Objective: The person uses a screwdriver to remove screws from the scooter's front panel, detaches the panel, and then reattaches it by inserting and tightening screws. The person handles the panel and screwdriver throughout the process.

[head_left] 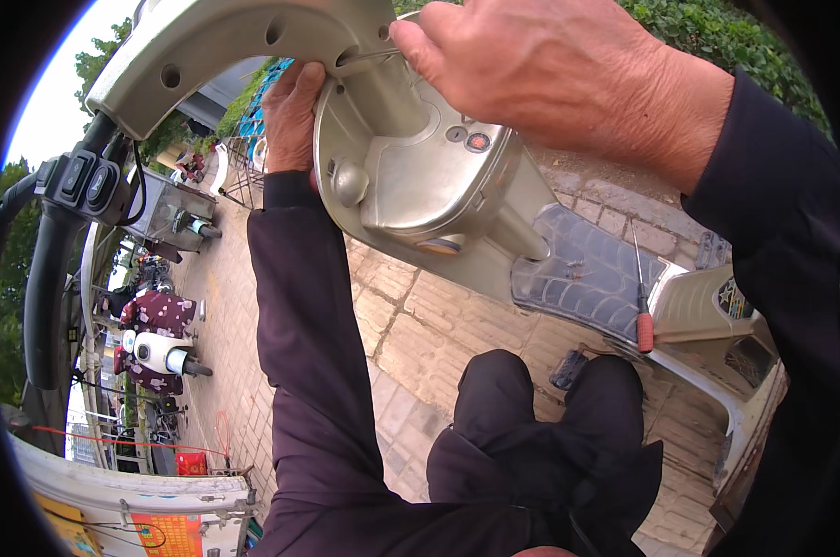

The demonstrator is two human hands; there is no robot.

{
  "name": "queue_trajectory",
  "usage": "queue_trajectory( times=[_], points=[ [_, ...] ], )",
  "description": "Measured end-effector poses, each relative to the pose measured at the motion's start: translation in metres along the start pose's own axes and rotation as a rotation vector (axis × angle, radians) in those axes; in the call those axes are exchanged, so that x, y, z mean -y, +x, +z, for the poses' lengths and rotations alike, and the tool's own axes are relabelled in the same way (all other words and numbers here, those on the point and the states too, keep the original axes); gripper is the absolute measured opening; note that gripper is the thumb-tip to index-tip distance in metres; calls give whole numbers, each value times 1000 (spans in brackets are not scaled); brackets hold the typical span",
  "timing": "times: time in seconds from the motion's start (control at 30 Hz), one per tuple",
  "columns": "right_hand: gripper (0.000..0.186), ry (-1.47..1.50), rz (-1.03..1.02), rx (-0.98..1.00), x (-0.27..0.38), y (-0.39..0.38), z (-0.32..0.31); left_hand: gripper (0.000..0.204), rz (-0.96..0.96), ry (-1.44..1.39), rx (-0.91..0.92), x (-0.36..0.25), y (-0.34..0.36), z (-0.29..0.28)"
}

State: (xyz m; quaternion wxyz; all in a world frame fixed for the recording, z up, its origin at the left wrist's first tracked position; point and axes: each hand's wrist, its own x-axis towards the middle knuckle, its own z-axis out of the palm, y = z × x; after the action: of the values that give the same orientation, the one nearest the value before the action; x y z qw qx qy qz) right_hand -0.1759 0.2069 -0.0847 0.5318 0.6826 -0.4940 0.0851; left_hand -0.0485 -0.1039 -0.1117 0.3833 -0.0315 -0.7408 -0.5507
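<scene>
A beige electric scooter's front panel (429, 176) stands before me, with a handlebar cover (225, 42) above it. My left hand (292, 116) grips the panel's upper left edge, thumb showing and most fingers behind it. Above the panel my right hand (550, 79) is closed around a tool whose handle is hidden. A thin metal shaft (375, 56), apparently a screwdriver's, runs from it to a round hole in the cover's underside. Across the grey footboard (578, 269) and its edge lies another screwdriver (644, 330), with a red handle.
The black handlebar grip (48, 288) with its switch block (90, 184) juts out at left. A white vehicle bed (113, 483) fills the lower left. Farther off, a parked white scooter (164, 353) stands on the brick paving (234, 316). Green bushes (735, 46) grow at upper right.
</scene>
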Motion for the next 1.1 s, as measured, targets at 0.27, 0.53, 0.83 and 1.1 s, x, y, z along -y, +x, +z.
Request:
queue_trajectory(
  times=[0.27,0.53,0.83,1.1],
  points=[
    [18,1077,898,214,3,21,-27,45,-20,-58,11,-2,0,5],
    [28,943,913,422,-12,19,-4,40,-19,-30,-36,-4,-1,6],
    [38,-170,82,17,10,4,8,44,-6,-87,10,-2,-1,5],
    [38,-86,174,27,11,6,9,31,209,147,-264,-50,-37,27]
  ],
)
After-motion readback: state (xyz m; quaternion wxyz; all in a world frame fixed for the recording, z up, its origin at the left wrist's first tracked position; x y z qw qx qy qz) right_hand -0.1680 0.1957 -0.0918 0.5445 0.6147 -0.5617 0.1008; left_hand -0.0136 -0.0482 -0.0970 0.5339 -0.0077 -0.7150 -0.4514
